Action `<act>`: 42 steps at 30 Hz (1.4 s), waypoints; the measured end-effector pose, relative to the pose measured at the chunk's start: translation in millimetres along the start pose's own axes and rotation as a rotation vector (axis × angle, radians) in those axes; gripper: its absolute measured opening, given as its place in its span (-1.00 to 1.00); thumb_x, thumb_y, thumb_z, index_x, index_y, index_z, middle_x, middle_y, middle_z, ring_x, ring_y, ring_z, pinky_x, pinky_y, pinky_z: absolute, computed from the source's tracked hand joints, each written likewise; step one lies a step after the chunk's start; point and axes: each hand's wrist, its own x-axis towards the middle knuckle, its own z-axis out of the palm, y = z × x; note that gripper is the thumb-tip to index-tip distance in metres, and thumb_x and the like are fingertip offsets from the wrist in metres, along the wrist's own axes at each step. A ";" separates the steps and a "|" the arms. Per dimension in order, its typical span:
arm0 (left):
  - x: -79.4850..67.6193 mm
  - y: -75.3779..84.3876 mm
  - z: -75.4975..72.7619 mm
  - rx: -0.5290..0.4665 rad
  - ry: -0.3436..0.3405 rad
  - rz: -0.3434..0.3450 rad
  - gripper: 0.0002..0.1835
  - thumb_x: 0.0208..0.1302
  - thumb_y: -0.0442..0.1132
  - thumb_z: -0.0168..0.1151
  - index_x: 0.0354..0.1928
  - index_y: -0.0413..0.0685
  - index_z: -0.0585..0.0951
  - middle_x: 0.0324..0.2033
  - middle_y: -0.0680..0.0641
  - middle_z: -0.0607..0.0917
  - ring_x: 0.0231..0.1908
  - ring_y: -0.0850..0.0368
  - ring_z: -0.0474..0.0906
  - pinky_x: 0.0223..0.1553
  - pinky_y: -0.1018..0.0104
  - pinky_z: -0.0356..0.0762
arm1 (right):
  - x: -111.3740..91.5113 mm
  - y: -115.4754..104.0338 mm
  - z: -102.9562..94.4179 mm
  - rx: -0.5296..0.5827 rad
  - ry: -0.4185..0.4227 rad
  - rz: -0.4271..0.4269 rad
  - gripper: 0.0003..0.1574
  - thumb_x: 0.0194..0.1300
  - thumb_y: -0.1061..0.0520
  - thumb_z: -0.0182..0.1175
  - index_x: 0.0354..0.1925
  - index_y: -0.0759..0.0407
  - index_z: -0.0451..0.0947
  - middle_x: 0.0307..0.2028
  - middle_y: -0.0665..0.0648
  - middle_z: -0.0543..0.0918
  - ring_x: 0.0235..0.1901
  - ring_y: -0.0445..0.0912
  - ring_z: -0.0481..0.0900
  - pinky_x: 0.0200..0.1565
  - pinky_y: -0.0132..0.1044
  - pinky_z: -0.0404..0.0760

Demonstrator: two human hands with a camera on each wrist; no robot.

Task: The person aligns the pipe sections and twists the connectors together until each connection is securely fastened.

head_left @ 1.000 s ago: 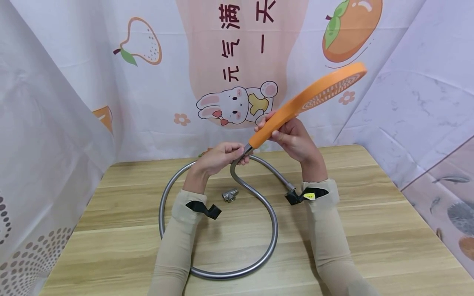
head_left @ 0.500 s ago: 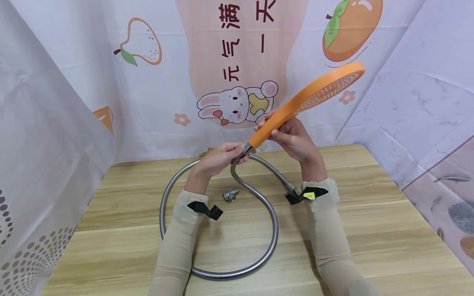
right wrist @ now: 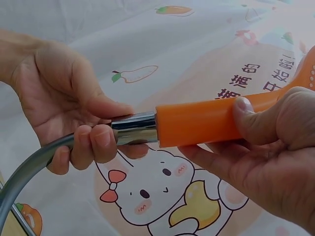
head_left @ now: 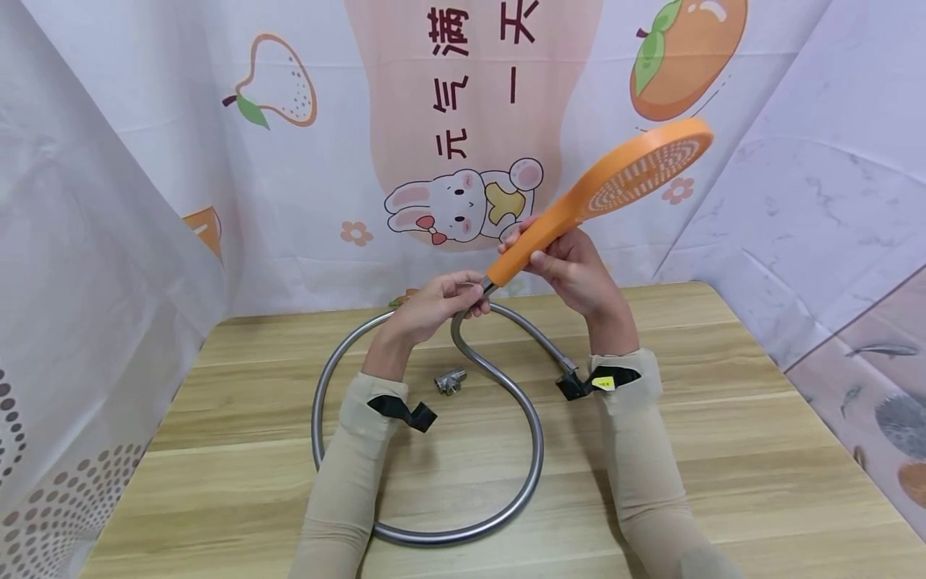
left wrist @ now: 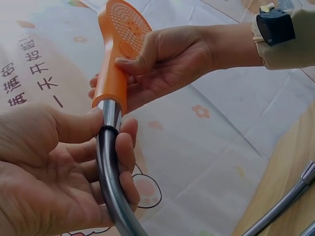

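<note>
An orange shower head [head_left: 637, 170] is held up over the back of the table, its perforated face tilted to the lower right. My right hand [head_left: 575, 269] grips its handle, thumb on the near side and fingers behind. At the handle's lower end, my left hand [head_left: 437, 304] pinches the chrome connector [right wrist: 135, 129] of a grey metal shower hose [head_left: 537, 434]. In the right wrist view the connector sits right against the handle's end. Left fingers [left wrist: 125, 147] curl round the hose just below it.
The hose loops over the wooden table [head_left: 738, 450], passing under the left forearm. Its other end [head_left: 567, 366] lies near the right wrist. A small metal T-shaped fitting [head_left: 450, 381] lies between the forearms. A printed curtain [head_left: 304, 201] hangs behind the table.
The shower head has turned slightly, so more of its perforated face shows. The left thumb and fingers have shifted a little on the connector. The hose loop lies nearly as before.
</note>
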 end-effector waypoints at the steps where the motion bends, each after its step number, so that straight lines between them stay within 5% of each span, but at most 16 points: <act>1: -0.8 0.1 -0.4 0.004 -0.018 0.005 -0.62 0.65 -0.27 -0.14 0.23 -0.43 0.49 -0.31 0.00 0.67 -0.25 0.13 0.51 -0.12 0.40 0.48 | 0.0 0.1 0.1 0.003 -0.001 0.003 -0.64 0.45 0.53 -0.04 0.15 0.35 0.41 -0.03 0.19 0.68 0.07 0.02 0.70 0.12 -0.17 0.68; 6: -3.6 0.6 -1.9 0.013 -0.075 0.003 -0.51 0.69 -0.19 -0.27 0.20 -0.49 0.52 -0.32 -0.03 0.64 -0.24 0.09 0.43 -0.09 0.32 0.38 | -0.1 1.3 0.6 -0.002 -0.028 0.010 -0.56 0.42 0.60 -0.14 0.14 0.33 0.41 -0.04 0.18 0.66 0.08 0.01 0.71 0.13 -0.15 0.68; 11: -2.9 1.0 -2.3 0.021 -0.062 -0.013 -0.56 0.67 -0.21 -0.21 0.07 -0.47 0.56 -0.36 0.03 0.64 -0.24 0.13 0.45 -0.10 0.34 0.39 | -0.6 0.7 1.8 -0.006 -0.040 0.003 -0.57 0.42 0.59 -0.11 0.13 0.35 0.43 -0.04 0.18 0.66 0.08 0.01 0.71 0.14 -0.16 0.67; 21: -4.1 3.1 -3.4 0.024 -0.047 -0.015 -0.62 0.64 -0.29 -0.14 0.13 -0.53 0.49 -0.33 -0.03 0.63 -0.27 0.11 0.46 -0.16 0.41 0.47 | 1.3 -1.9 3.6 -0.013 -0.076 -0.016 -0.62 0.44 0.53 -0.02 0.16 0.35 0.42 -0.01 0.22 0.64 0.09 0.03 0.69 0.16 -0.13 0.66; 33: -2.8 3.8 -0.4 0.000 0.031 -0.023 -0.71 0.60 -0.33 -0.03 0.12 -0.47 0.50 -0.34 0.04 0.69 -0.31 0.22 0.57 -0.20 0.45 0.58 | 2.1 -1.6 3.0 0.007 -0.003 0.038 -0.57 0.42 0.61 -0.15 0.12 0.36 0.41 -0.04 0.20 0.65 0.07 0.02 0.69 0.14 -0.15 0.68; 42: -4.0 2.6 -1.6 0.052 -0.027 0.003 -0.58 0.66 -0.24 -0.16 0.12 -0.47 0.57 -0.33 -0.01 0.63 -0.30 0.17 0.49 -0.13 0.35 0.49 | 1.0 0.0 2.3 0.028 0.021 0.056 -0.63 0.46 0.53 -0.06 0.14 0.32 0.42 -0.03 0.16 0.68 0.08 -0.02 0.70 0.11 -0.19 0.69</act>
